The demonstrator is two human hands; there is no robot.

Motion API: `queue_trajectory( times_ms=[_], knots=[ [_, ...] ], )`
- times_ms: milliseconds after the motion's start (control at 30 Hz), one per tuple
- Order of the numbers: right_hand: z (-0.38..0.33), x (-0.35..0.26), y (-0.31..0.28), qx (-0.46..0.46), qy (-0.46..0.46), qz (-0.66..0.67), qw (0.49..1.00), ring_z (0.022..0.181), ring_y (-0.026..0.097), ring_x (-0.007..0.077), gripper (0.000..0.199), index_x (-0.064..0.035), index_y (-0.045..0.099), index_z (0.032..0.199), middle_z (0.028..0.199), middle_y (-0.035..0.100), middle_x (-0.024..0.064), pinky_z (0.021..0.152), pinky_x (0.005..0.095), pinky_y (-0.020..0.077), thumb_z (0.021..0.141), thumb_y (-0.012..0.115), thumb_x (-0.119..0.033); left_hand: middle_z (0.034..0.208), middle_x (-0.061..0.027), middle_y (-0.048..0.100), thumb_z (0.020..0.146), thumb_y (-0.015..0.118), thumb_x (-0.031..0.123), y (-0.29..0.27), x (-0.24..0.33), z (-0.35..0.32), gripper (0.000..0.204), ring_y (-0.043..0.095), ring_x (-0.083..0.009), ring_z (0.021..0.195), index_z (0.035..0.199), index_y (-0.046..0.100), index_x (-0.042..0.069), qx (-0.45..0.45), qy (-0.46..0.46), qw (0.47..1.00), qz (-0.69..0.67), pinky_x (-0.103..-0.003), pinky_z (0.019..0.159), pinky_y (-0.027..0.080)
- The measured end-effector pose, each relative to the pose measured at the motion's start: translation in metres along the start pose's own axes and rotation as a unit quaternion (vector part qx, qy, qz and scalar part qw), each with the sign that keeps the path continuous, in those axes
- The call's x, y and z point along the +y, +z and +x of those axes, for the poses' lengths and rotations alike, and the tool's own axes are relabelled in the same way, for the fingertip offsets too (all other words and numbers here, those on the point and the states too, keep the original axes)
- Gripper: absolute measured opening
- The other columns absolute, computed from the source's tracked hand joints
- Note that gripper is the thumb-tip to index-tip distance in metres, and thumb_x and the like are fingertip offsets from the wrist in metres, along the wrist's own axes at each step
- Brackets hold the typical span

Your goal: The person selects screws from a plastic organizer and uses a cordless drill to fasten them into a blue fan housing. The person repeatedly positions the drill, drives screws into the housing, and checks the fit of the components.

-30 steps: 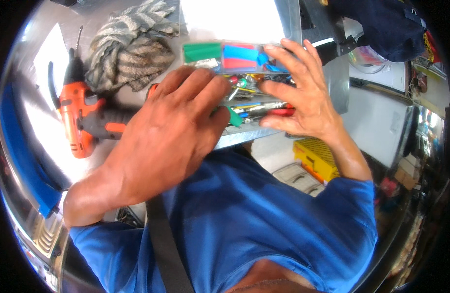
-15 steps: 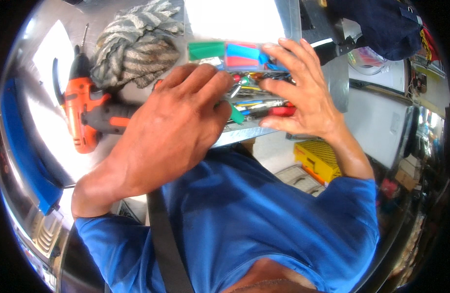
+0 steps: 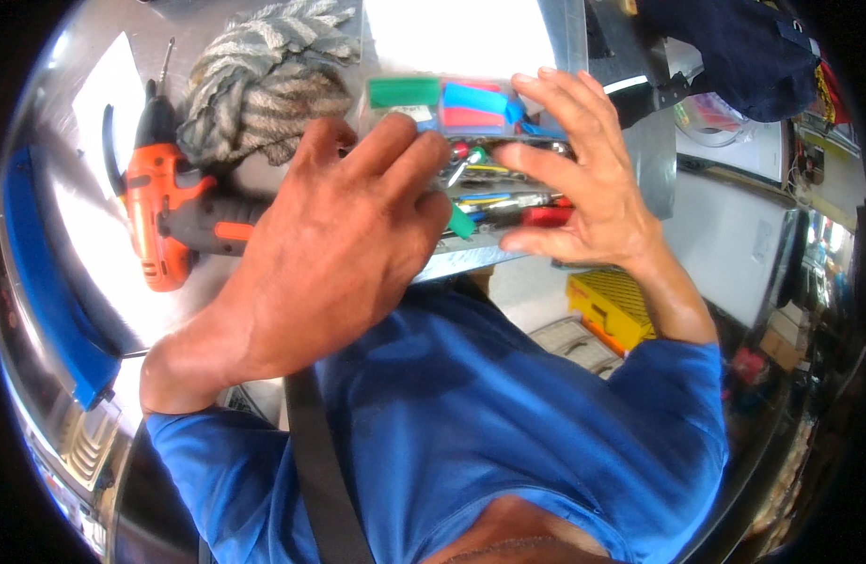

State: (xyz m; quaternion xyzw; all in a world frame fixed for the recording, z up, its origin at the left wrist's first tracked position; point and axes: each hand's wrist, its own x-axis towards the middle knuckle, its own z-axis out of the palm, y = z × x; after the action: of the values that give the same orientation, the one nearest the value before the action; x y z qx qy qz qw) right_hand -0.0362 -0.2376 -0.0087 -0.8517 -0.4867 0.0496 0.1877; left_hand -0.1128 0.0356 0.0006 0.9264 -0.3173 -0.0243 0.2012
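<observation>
My left hand (image 3: 344, 244) is bent over the near left part of an organiser box (image 3: 358, 97), its fingers curled in. A flat green strip (image 3: 461, 222) sticks out from under its thumb side; the grip itself is hidden. My right hand (image 3: 593, 183) spreads its fingers and thumb over the box's right end and holds nothing that I can see. At the back of the box lie a green piece (image 3: 403, 91), a blue strip (image 3: 474, 98) and a red piece (image 3: 471, 117). Between my hands show several slim tools and a red-handled tool (image 3: 548, 217).
An orange and black power drill (image 3: 156, 216) lies on the metal table, left of my hands. Behind it sits a bundle of grey striped cloth (image 3: 268, 85). A yellow box (image 3: 607, 308) stands below the table edge, and dark blue fabric (image 3: 734, 56) lies at far right.
My left hand has shifted slightly, and its index finger now sits a little higher. The view has moved a little. My right hand keeps nearly the same spread pose.
</observation>
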Motion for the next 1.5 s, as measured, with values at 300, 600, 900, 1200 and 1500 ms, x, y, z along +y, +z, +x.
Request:
queue_trajectory(
  times_ms=[300, 600, 900, 1200, 1500],
  knots=[
    [-0.003, 0.001, -0.004, -0.024, -0.012, -0.006, 1.0, 0.148, 0.035, 0.0403, 0.063, -0.017, 0.075, 0.111, 0.161, 0.044, 0.0106, 0.122, 0.0654, 0.0217, 0.066, 0.088, -0.059, 0.112, -0.0091, 0.058, 0.076, 0.073, 0.013, -0.001, -0.003, 0.0, 0.013, 0.056, -0.0267, 0.108, 0.084, 0.064, 0.006, -0.002, 0.013, 1.0, -0.008, -0.043, 0.09, 0.047],
    [0.007, -0.008, 0.001, -0.038, 0.004, -0.036, 0.999, 0.149, 0.035, 0.039, 0.06, -0.0151, 0.076, 0.109, 0.158, 0.047, 0.0105, 0.123, 0.0639, 0.0214, 0.068, 0.089, -0.056, 0.112, -0.0095, 0.057, 0.076, 0.074, 0.013, 0.0, -0.005, -0.001, 0.014, 0.055, -0.027, 0.11, 0.083, 0.066, 0.006, 0.007, 0.019, 0.999, -0.035, -0.043, 0.092, 0.047],
    [0.015, -0.012, 0.002, -0.005, -0.008, -0.001, 1.0, 0.148, 0.035, 0.0407, 0.057, -0.0151, 0.075, 0.109, 0.158, 0.046, 0.0118, 0.122, 0.0634, 0.0241, 0.067, 0.09, -0.052, 0.11, -0.0095, 0.057, 0.073, 0.076, 0.012, 0.0, -0.006, 0.001, 0.014, 0.056, -0.0269, 0.109, 0.082, 0.066, 0.006, 0.013, 0.014, 0.999, -0.03, -0.043, 0.091, 0.049],
    [0.009, -0.008, -0.001, -0.04, 0.004, -0.03, 0.999, 0.149, 0.034, 0.0404, 0.055, -0.0146, 0.075, 0.108, 0.161, 0.043, 0.0114, 0.122, 0.0642, 0.0229, 0.069, 0.089, -0.051, 0.107, -0.0108, 0.057, 0.072, 0.074, 0.01, 0.002, -0.006, 0.0, 0.012, 0.058, -0.0273, 0.107, 0.079, 0.066, 0.005, 0.031, 0.01, 0.999, -0.03, -0.043, 0.093, 0.052],
    [0.014, -0.015, 0.005, -0.044, -0.008, -0.033, 0.998, 0.148, 0.036, 0.04, 0.047, -0.0141, 0.076, 0.102, 0.16, 0.044, 0.0123, 0.122, 0.064, 0.0246, 0.071, 0.088, -0.048, 0.108, -0.0095, 0.057, 0.071, 0.075, 0.01, 0.0, -0.006, 0.0, 0.012, 0.058, -0.0269, 0.109, 0.077, 0.067, 0.004, 0.03, 0.004, 0.999, -0.044, -0.044, 0.094, 0.052]
  ],
)
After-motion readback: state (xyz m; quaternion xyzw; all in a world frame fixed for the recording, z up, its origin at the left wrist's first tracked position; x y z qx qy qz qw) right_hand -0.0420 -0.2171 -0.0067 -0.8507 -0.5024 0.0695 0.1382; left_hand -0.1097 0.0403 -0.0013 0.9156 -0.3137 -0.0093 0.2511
